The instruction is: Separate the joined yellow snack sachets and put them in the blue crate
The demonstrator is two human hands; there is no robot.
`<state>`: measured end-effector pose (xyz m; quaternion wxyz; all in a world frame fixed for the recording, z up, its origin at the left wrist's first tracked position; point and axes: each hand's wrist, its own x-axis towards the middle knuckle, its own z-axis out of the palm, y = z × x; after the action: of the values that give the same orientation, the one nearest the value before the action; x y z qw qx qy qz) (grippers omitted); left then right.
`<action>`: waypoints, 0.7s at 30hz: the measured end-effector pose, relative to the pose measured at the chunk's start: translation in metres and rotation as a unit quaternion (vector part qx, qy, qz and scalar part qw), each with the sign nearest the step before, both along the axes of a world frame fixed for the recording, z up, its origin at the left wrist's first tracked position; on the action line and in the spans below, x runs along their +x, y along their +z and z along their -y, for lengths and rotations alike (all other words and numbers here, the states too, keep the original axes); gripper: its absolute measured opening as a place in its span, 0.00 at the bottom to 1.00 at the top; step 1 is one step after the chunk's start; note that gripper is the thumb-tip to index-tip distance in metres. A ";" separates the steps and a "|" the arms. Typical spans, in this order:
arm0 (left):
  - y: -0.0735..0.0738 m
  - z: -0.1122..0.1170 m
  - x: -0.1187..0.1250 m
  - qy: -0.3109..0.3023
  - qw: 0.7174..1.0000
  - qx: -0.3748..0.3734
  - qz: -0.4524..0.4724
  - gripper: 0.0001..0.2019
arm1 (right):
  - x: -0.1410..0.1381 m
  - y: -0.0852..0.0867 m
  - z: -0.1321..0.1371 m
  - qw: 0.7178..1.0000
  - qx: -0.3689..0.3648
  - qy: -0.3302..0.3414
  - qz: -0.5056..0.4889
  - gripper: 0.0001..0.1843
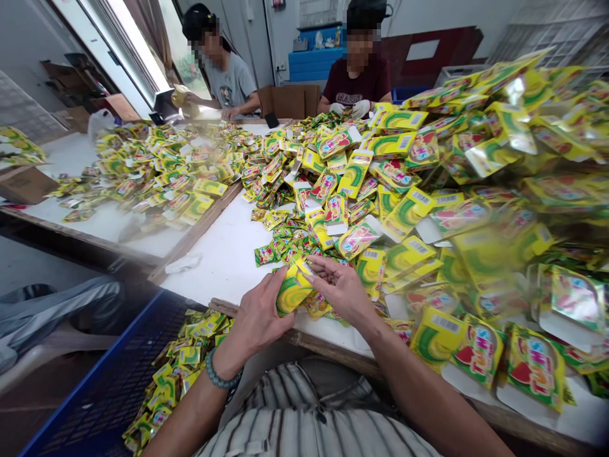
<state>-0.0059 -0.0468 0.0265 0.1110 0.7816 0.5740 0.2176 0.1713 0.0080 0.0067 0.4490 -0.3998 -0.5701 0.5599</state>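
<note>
My left hand [259, 317] grips a yellow-green pouch [291, 291] from the left, just above the near edge of the white table [223, 257]. My right hand [340, 289] lies palm up beside the pouch, fingers curled loosely around a few small sachets. A green bead bracelet [217, 376] circles my left wrist. A large heap of yellow-green pouches and small sachets [428, 190] covers the table right behind and to the right of both hands.
A blue crate [95, 393] holding filled packets stands on the floor at lower left. Two other people sit at the table's far end. A second table [95, 219] at left carries more sachets and a cardboard box [26, 184].
</note>
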 end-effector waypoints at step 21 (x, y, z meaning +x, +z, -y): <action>0.000 0.002 -0.003 -0.041 0.999 -0.003 0.008 0.34 | 0.016 0.013 -0.003 0.991 0.003 0.127 0.033 0.25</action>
<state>-0.0087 -0.0486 0.0265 0.1266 0.8027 0.5408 0.2174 0.1877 0.0110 0.0197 0.3562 -0.3413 -0.6325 0.5972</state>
